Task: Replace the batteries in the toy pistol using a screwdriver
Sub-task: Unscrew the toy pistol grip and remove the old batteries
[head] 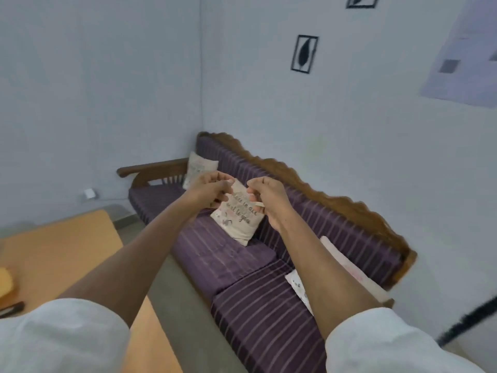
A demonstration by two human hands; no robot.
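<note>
Both my arms are stretched out in front of me, in white sleeves. My left hand and my right hand hover close together in the air, fingers curled in and fingertips pinched. I see nothing between the fingers of either hand. No toy pistol, screwdriver or battery shows clearly. At the far left edge, a yellow object and a dark object lie on the wooden table. Both are cut off by the frame, too much to identify.
A purple striped sofa with a carved wooden back stands against the wall behind my hands. On it lie a lettered cushion and other pale cushions. Grey floor runs between table and sofa.
</note>
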